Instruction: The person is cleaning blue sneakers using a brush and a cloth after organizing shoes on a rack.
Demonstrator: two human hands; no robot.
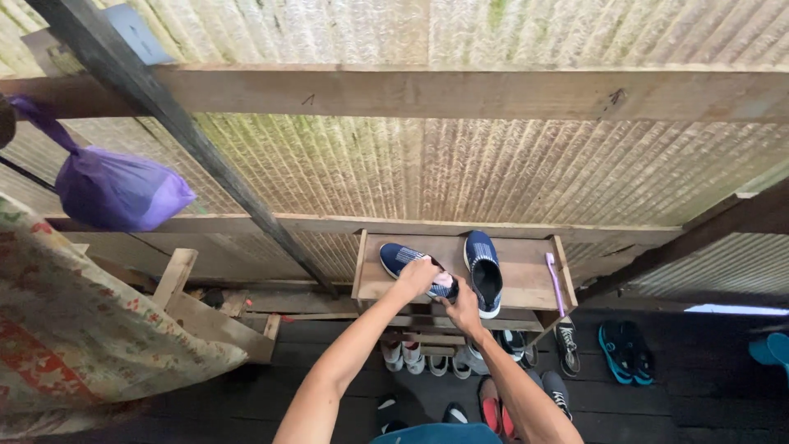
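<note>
Both hands were closed on the same blue slip-on shoe [408, 261], which lay tilted on the top board of a wooden shoe rack [526, 284]: the left hand [417, 275] clasped it over the upper near the opening, and the right hand [462, 311] gripped the heel end from below (its fingertips were hidden behind the heel, so how deep they reached could not be told). The shoe sat toward the left front of the board, its heel close to the front edge, and its mate [484, 271] stood just beside it to the right, with its sole end also reaching the front. A loosened hold there would probably have let the held shoe tip off the edge onto the pairs on the lower tiers [427, 358] and the dark floor. A sideways sweep of the right wrist could likewise have nudged the mate over the edge, or knocked the purple toothbrush [555, 281] lying along the rack's right rim. Off to the left a purple bag [115, 189] hung well apart.
</note>
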